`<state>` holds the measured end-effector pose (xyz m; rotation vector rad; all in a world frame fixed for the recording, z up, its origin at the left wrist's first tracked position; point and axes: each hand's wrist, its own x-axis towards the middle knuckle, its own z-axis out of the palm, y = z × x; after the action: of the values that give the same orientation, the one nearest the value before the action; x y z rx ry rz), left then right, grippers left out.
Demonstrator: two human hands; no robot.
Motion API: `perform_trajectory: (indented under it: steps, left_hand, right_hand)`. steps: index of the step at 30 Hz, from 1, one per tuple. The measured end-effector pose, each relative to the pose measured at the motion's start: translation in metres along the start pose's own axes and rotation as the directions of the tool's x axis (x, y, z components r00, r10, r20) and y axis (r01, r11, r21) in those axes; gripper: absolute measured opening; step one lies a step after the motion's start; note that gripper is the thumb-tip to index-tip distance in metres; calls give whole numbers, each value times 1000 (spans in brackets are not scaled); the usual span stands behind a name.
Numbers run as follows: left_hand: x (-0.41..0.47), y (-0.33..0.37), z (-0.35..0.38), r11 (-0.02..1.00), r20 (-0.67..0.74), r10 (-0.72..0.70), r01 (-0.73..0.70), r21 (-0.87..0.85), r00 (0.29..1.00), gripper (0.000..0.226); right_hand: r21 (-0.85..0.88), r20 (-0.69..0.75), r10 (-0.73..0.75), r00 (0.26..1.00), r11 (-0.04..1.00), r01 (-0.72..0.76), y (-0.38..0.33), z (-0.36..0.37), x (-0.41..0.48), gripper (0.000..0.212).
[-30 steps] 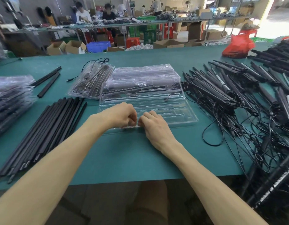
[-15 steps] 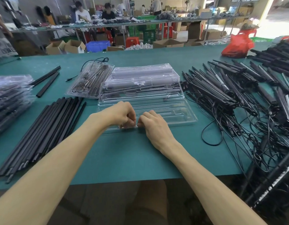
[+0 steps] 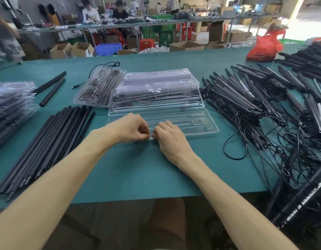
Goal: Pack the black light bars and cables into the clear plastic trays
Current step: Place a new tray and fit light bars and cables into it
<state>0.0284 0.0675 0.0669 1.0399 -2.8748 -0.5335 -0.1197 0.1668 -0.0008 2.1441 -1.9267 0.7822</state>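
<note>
Left hand (image 3: 129,128) and right hand (image 3: 169,137) are side by side, nearly touching at the knuckles. The fingers of both are curled, and the fingertips pinch the near rim of an empty clear tray (image 3: 188,123). The exact grip is partly hidden by the knuckles; it appears to be thumb against forefinger on the rim's edge.

The empty clear tray lies flat on the green table (image 3: 138,168). Its long side runs across in front of the hands and its far end reaches out past the right hand. Its moulded channels hold nothing that can be seen.

Just beyond the hands, touching the tray's far rim, is a stack of clear trays (image 3: 159,87). Dark bars show through its lower layers. Beyond the left hand and beside that stack, a packed tray (image 3: 100,87) lies at an angle, with a black cable trailing from its far end.

To the outside of the left hand lies a bundle of plain black bars (image 3: 47,145), laid parallel and running toward the table's near edge. Two loose bars (image 3: 51,87) lie farther out. Past them, at the far left, is a pile of filled trays (image 3: 9,109).

To the outside of the right hand, light bars with cables (image 3: 255,98) are heaped in a fan. Their black leads (image 3: 235,150) are tangled, and one loop lies near the right wrist. A red plastic bag (image 3: 264,49) sits well beyond that heap.
</note>
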Motion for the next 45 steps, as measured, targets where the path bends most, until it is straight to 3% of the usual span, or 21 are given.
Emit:
perform_trajectory:
  steps: [7,13,16,19,24,25,27,28,29,30,31,32,34,38,41,43,45]
  left_hand:
    - [-7,4,8,990,-79,3,8,143,997,6]
    - [-9,12,24,967,-122,42,-10,256,992,22]
    - [-15,13,27,969,-264,83,-16,246,961,14]
    - [-27,5,19,967,-432,154,-45,251,888,8]
    - [-40,-9,13,962,-579,166,-3,271,798,25]
    - [-42,-12,13,970,-602,137,18,244,787,26]
    - [-46,-19,15,980,-634,74,60,187,770,26]
    - [-48,-22,16,982,-646,60,70,174,761,25]
    - [-51,-25,18,984,-656,48,76,160,753,23]
    - [-54,-29,19,987,-664,32,80,137,747,22]
    - [-57,-33,20,990,-668,16,80,113,744,21]
    - [-59,-36,21,992,-668,4,81,96,744,23]
    - [-64,-41,22,996,-637,3,57,74,771,27]
    - [-67,-43,24,1000,-543,16,-19,-1,839,38]
    - [-64,-32,18,997,-355,-6,35,74,935,18]
    - [-59,-15,14,988,-249,-18,55,143,968,24]
    - [-52,9,15,992,-302,72,-35,125,950,24]
  right_hand:
    - [-5,-9,-8,1000,1000,8,1,1,0,11]
    - [24,-54,-19,998,1000,20,3,0,-2,13]
    - [37,-200,-34,979,998,42,-3,-7,-4,14]
    - [60,-410,-27,912,997,57,-3,-18,-7,8]
    - [-114,-512,-239,825,971,210,-9,-34,-36,14]
    - [-89,-506,-246,827,968,234,-10,-36,-43,14]
    - [199,-344,-70,936,969,146,-9,-38,-54,18]
    - [437,-166,124,978,898,-40,-7,-42,-54,21]
    - [665,38,317,948,700,-260,-3,-47,-52,24]
    - [810,196,449,872,427,-402,3,-50,-49,28]
    - [878,289,522,803,190,-439,9,-53,-46,30]
    - [910,320,561,763,42,-413,17,-55,-45,32]
    - [941,321,587,743,-106,-322,25,-55,-45,34]
    - [950,306,629,715,-147,-277,26,-46,-46,37]
    - [962,240,653,718,-62,-266,27,-43,-48,33]
    - [962,217,647,731,-12,-275,27,-43,-49,35]
    - [958,218,625,750,9,-286,25,-44,-50,38]
